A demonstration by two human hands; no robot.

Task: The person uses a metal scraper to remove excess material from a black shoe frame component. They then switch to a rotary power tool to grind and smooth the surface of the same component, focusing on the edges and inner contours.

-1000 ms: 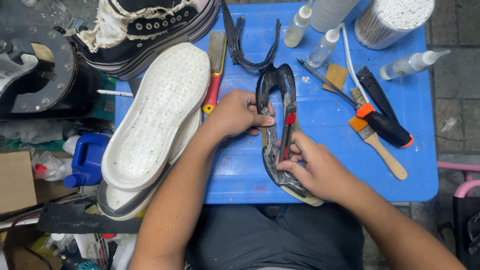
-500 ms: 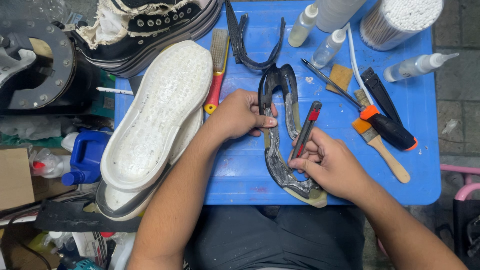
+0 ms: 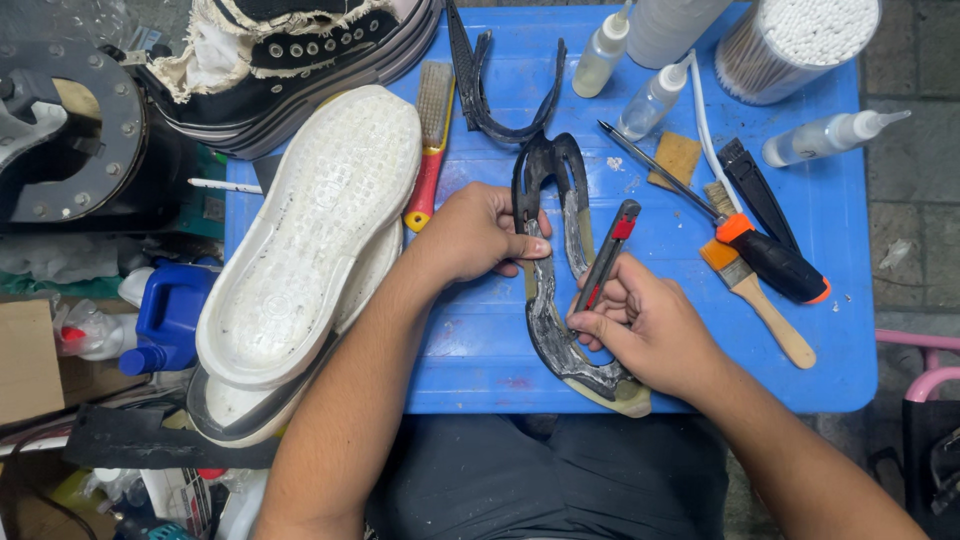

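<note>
1. Head view: the left hand (image 3: 478, 232) presses a black rubber strip (image 3: 548, 290) flat on the blue table (image 3: 830, 330), thumb and fingertips pinching its left edge. The strip is U-shaped, its bend pointing away from the person.
2. The right hand (image 3: 645, 325) is clenched around a knife (image 3: 603, 262) with a grey and red body. The blade end meets the strip under the fingers, and the blade itself is hidden.
3. The near end of the strip runs under the right hand, so only a pale tip shows at the table's edge.
4. A white sole (image 3: 310, 235) lies left of the left hand, hanging over the table's corner. A second sole under it is mostly covered.
5. A black shoe (image 3: 300, 50) at the top is cut off by the frame.
6. A red-handled brush (image 3: 432, 150) lies between sole and strip. A second black strip (image 3: 500, 95) lies beyond it.
7. To the right lie a paintbrush (image 3: 755, 300), an orange-collared tool (image 3: 770, 260), squeeze bottles (image 3: 655, 100) and a tub of cotton swabs (image 3: 800, 40), partly cropped.
8. The clutter at far left is hard to make out.
</note>
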